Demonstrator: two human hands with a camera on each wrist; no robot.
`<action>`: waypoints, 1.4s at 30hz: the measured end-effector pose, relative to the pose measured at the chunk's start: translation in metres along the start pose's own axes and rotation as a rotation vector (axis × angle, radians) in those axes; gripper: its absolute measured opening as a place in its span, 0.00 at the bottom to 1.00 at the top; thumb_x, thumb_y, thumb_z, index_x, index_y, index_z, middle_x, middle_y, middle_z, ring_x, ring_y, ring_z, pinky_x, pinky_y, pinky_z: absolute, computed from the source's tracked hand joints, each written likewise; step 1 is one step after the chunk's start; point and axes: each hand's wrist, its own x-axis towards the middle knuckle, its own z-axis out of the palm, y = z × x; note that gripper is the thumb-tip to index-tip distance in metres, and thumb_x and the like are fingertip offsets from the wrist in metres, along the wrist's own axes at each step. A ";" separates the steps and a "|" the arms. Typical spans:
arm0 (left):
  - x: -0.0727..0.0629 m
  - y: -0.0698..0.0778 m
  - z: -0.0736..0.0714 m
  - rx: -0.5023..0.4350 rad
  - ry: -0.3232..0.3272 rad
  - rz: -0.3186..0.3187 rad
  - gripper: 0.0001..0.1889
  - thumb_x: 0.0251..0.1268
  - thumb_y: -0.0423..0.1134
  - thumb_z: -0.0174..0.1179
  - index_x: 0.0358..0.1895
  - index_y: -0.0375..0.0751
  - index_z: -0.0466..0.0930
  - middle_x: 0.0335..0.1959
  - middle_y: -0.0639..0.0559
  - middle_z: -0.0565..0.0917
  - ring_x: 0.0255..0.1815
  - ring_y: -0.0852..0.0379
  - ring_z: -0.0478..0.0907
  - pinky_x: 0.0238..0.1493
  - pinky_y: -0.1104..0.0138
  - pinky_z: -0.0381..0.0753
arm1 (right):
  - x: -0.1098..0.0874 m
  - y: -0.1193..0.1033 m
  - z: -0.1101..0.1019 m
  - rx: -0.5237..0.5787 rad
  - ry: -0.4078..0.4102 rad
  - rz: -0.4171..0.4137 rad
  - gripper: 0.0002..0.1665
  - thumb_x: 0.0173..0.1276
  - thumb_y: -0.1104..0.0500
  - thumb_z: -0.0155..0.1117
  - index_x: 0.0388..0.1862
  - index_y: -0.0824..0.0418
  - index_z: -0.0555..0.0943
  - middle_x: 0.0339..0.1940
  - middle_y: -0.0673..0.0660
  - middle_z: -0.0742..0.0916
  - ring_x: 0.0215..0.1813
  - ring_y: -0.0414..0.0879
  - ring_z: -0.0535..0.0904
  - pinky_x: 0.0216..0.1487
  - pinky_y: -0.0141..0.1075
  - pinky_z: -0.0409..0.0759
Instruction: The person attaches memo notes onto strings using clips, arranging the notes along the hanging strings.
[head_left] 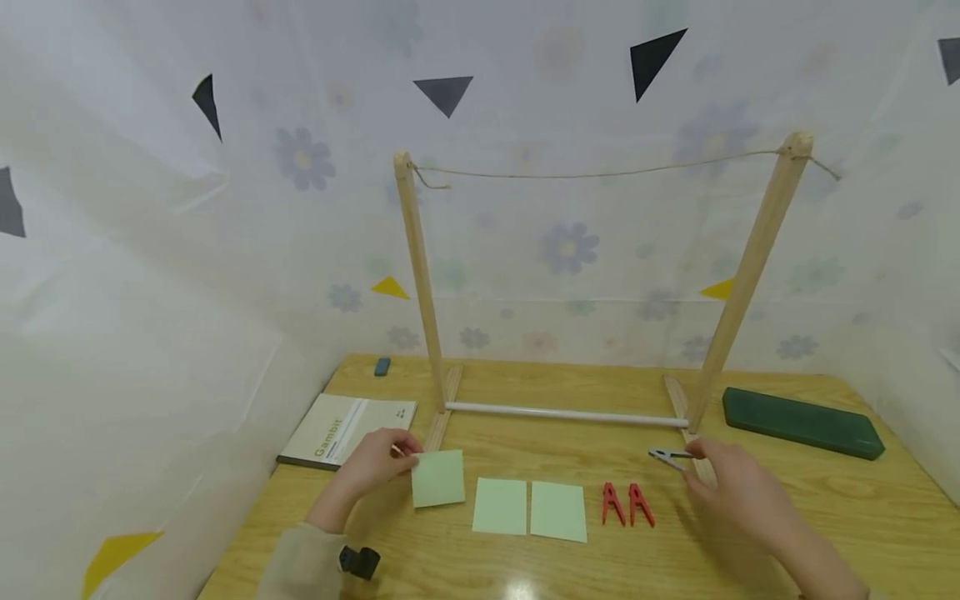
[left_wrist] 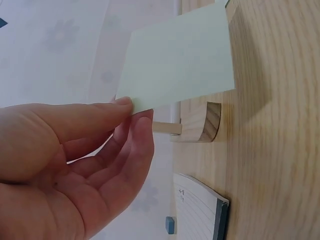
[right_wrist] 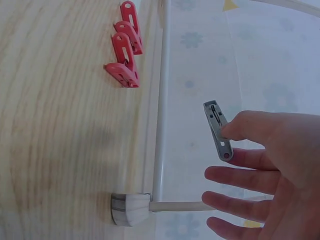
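Note:
My left hand [head_left: 380, 459] pinches a pale green sticky note [head_left: 438, 479] by its upper left corner, lifted off the table. In the left wrist view the thumb and fingertips hold the note [left_wrist: 175, 60] at one corner. My right hand [head_left: 738, 490] pinches a grey clothespin [head_left: 670, 457] between thumb and index finger, with the other fingers spread in the right wrist view. Two more green notes [head_left: 500, 506] lie side by side on the table. Right of them are two red clothespins [head_left: 613, 504]. A string [head_left: 555, 176] spans two wooden posts above.
The wooden posts [head_left: 422, 283] stand on wooden feet, joined low down by a white rod [head_left: 566, 414]. At left lie a notebook [head_left: 375, 412] and a small blue eraser-like block [head_left: 382, 367]. A dark green case [head_left: 802, 423] lies at right on the table [head_left: 562, 567].

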 end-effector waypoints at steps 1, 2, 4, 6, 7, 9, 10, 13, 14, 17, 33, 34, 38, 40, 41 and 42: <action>0.000 0.001 0.000 0.003 0.001 0.007 0.02 0.64 0.28 0.63 0.37 0.37 0.83 0.31 0.51 0.82 0.31 0.58 0.77 0.30 0.69 0.79 | 0.001 -0.001 -0.001 0.000 0.007 -0.008 0.16 0.60 0.61 0.72 0.45 0.66 0.81 0.41 0.61 0.89 0.40 0.57 0.85 0.33 0.48 0.82; 0.001 0.002 -0.001 0.011 0.001 0.014 0.02 0.64 0.29 0.63 0.38 0.37 0.83 0.31 0.51 0.82 0.32 0.59 0.77 0.30 0.69 0.79 | 0.002 -0.002 -0.003 -0.004 0.013 -0.013 0.17 0.60 0.60 0.72 0.46 0.66 0.81 0.41 0.62 0.88 0.40 0.57 0.85 0.33 0.47 0.81; 0.003 0.004 -0.001 0.026 0.004 0.025 0.03 0.64 0.29 0.63 0.38 0.38 0.84 0.32 0.51 0.82 0.33 0.59 0.77 0.32 0.68 0.78 | 0.005 -0.004 -0.006 -0.015 0.028 -0.025 0.17 0.61 0.60 0.72 0.47 0.66 0.81 0.41 0.62 0.88 0.35 0.54 0.84 0.29 0.43 0.79; 0.005 0.007 -0.002 0.040 0.006 0.041 0.03 0.65 0.30 0.63 0.39 0.39 0.84 0.33 0.52 0.83 0.34 0.59 0.78 0.34 0.68 0.78 | 0.010 -0.006 -0.011 -0.018 0.050 -0.054 0.17 0.60 0.61 0.72 0.46 0.66 0.81 0.40 0.62 0.88 0.33 0.52 0.84 0.28 0.42 0.78; 0.007 0.009 -0.002 0.043 0.007 0.045 0.03 0.66 0.30 0.63 0.39 0.40 0.84 0.33 0.52 0.83 0.35 0.59 0.78 0.35 0.67 0.78 | 0.012 -0.007 -0.014 -0.027 0.064 -0.069 0.17 0.60 0.61 0.72 0.45 0.66 0.81 0.39 0.62 0.88 0.32 0.52 0.83 0.27 0.41 0.78; 0.008 0.013 -0.004 0.055 0.011 0.059 0.03 0.66 0.31 0.62 0.39 0.41 0.84 0.34 0.52 0.84 0.36 0.59 0.78 0.37 0.66 0.78 | 0.016 -0.010 -0.020 -0.041 0.084 -0.096 0.16 0.59 0.61 0.73 0.44 0.66 0.82 0.36 0.60 0.88 0.31 0.51 0.83 0.28 0.43 0.79; 0.009 0.015 -0.005 0.058 0.014 0.068 0.04 0.66 0.31 0.62 0.40 0.41 0.84 0.34 0.52 0.84 0.36 0.58 0.79 0.37 0.65 0.79 | 0.018 -0.012 -0.024 -0.051 0.091 -0.109 0.16 0.58 0.61 0.73 0.44 0.66 0.82 0.36 0.59 0.88 0.34 0.53 0.84 0.30 0.44 0.81; 0.011 0.022 -0.008 0.062 0.029 0.082 0.04 0.67 0.31 0.62 0.41 0.42 0.85 0.35 0.52 0.84 0.37 0.57 0.79 0.39 0.64 0.79 | 0.026 -0.017 -0.032 -0.076 0.077 -0.122 0.17 0.59 0.61 0.73 0.45 0.65 0.82 0.37 0.59 0.88 0.36 0.55 0.84 0.33 0.46 0.81; 0.011 0.023 -0.009 0.065 0.039 0.088 0.04 0.67 0.31 0.62 0.41 0.42 0.85 0.35 0.52 0.85 0.37 0.57 0.80 0.39 0.63 0.80 | 0.029 -0.019 -0.034 -0.078 0.064 -0.119 0.17 0.59 0.60 0.73 0.46 0.65 0.82 0.38 0.59 0.88 0.37 0.55 0.84 0.33 0.47 0.82; 0.014 0.027 -0.010 0.057 0.069 0.093 0.05 0.67 0.32 0.62 0.42 0.42 0.85 0.36 0.52 0.85 0.39 0.57 0.81 0.41 0.63 0.80 | 0.038 -0.026 -0.040 -0.073 0.040 -0.122 0.18 0.61 0.60 0.71 0.49 0.66 0.82 0.42 0.61 0.88 0.38 0.55 0.85 0.31 0.44 0.81; 0.025 0.047 -0.016 -0.040 0.187 0.051 0.08 0.69 0.37 0.62 0.48 0.44 0.85 0.42 0.51 0.86 0.45 0.53 0.81 0.42 0.60 0.80 | 0.073 -0.064 -0.085 -0.106 0.024 -0.219 0.18 0.67 0.59 0.66 0.52 0.67 0.78 0.40 0.62 0.87 0.29 0.48 0.81 0.28 0.42 0.79; 0.025 0.050 -0.018 -0.047 0.189 0.050 0.08 0.69 0.37 0.62 0.48 0.44 0.85 0.42 0.51 0.86 0.45 0.53 0.81 0.42 0.60 0.80 | 0.075 -0.066 -0.088 -0.107 0.025 -0.230 0.18 0.67 0.59 0.66 0.51 0.67 0.78 0.43 0.63 0.87 0.34 0.51 0.83 0.33 0.44 0.81; 0.029 0.063 -0.025 -0.076 0.186 0.073 0.09 0.71 0.38 0.60 0.50 0.45 0.85 0.43 0.50 0.85 0.45 0.53 0.81 0.42 0.61 0.79 | 0.083 -0.075 -0.099 -0.114 0.036 -0.257 0.17 0.66 0.60 0.67 0.51 0.66 0.78 0.45 0.64 0.86 0.44 0.59 0.83 0.39 0.49 0.81; 0.031 0.068 -0.028 -0.085 0.188 0.088 0.09 0.71 0.39 0.60 0.50 0.45 0.85 0.43 0.49 0.86 0.44 0.52 0.81 0.42 0.61 0.79 | 0.087 -0.080 -0.102 -0.117 0.046 -0.266 0.18 0.66 0.60 0.68 0.52 0.66 0.78 0.45 0.63 0.86 0.44 0.59 0.83 0.40 0.50 0.81; 0.032 0.071 -0.029 -0.089 0.191 0.100 0.10 0.71 0.38 0.60 0.50 0.44 0.85 0.43 0.49 0.86 0.44 0.52 0.81 0.42 0.61 0.79 | 0.089 -0.082 -0.103 -0.109 0.048 -0.271 0.18 0.66 0.60 0.68 0.52 0.66 0.78 0.45 0.63 0.86 0.45 0.59 0.83 0.41 0.51 0.81; 0.033 0.073 -0.031 -0.091 0.195 0.109 0.10 0.71 0.39 0.60 0.51 0.43 0.85 0.44 0.48 0.86 0.45 0.51 0.82 0.43 0.60 0.79 | 0.091 -0.084 -0.103 -0.099 0.050 -0.273 0.18 0.66 0.61 0.67 0.53 0.66 0.78 0.46 0.63 0.86 0.46 0.59 0.82 0.43 0.51 0.80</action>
